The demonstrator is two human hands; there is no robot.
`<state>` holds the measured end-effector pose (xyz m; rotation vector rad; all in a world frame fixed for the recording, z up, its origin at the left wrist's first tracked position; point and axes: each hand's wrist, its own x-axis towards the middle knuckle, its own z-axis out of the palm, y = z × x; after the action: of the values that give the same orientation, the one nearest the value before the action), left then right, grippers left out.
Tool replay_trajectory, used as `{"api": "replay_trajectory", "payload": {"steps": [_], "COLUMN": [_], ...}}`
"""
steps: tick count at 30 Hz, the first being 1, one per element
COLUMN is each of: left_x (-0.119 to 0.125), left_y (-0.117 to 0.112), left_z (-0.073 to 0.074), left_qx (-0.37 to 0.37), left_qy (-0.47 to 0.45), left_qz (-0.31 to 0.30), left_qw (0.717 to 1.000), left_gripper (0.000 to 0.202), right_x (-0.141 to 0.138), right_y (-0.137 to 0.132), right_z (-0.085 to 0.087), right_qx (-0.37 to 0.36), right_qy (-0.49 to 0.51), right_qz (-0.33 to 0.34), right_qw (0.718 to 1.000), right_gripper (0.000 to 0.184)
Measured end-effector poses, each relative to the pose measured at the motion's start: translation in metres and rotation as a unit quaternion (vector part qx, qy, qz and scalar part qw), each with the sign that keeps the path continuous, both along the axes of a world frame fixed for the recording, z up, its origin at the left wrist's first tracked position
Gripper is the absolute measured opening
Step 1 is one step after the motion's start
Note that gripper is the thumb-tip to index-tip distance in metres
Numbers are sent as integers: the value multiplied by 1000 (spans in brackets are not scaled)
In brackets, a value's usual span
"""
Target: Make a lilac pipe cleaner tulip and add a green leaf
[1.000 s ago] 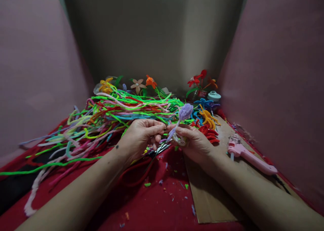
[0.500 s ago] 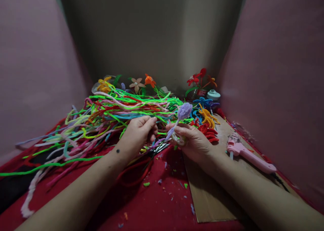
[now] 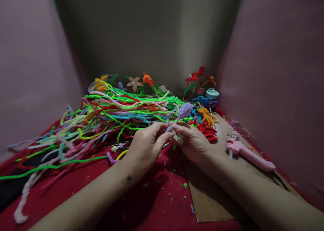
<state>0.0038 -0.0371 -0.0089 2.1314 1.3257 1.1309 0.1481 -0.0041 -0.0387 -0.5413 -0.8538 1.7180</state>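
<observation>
Left hand (image 3: 146, 144), right hand (image 3: 193, 140) pinching lilac stem (image 3: 182, 112) upright

The left hand (image 3: 146, 145) and the right hand (image 3: 194, 143) meet at the middle of the desk, above its red cloth cover (image 3: 152, 204). Both pinch the stem of a lilac fuzzy pipe-cleaner bud (image 3: 184, 110), whose head stands just behind the fingertips. Behind and to the left of the hands sprawls a tangled heap of many-coloured pipe cleaners (image 3: 108, 118). Behind the heap, by the back wall, stand finished pipe-cleaner flowers (image 3: 141, 80), with a small pale round pot (image 3: 212, 93) to their right. Loose red and orange pipe-cleaner petals (image 3: 206, 123) lie just behind the right hand. A flat brown cardboard sheet (image 3: 210, 197) lies under the right forearm, and on it, right of that hand, lies a pink plastic glue gun (image 3: 246, 153).
</observation>
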Motion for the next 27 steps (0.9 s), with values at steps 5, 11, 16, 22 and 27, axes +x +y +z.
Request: {"api": "replay_trajectory", "payload": {"steps": [5,11,16,22,27], "left_x": [-1,-3,-2,-3,-12], "left_y": [3,4,4,5,11], "left_z": [-17,-10,1,8,4], "left_qx": [121,110,-29,-271,-423], "left_qy": [182,75,-71,-283,-373], "left_qz": [45,8,-11,-94,-222], "left_qw": [975,991,997,915,796], "left_gripper": [23,19,19,18,13], "right_x": [-4,-4,-1,1,2], "right_y": [-5,-10,-9,-2,-3], "right_z": [0,5,7,4,7], "right_qx": [-3,49,86,96,87], "right_qy": [-8,-42,-60,-66,-51], "right_qz": [-15,-24,0,2,42], "right_qw": [1000,998,994,993,994], "right_gripper": [13,11,11,9,12]}}
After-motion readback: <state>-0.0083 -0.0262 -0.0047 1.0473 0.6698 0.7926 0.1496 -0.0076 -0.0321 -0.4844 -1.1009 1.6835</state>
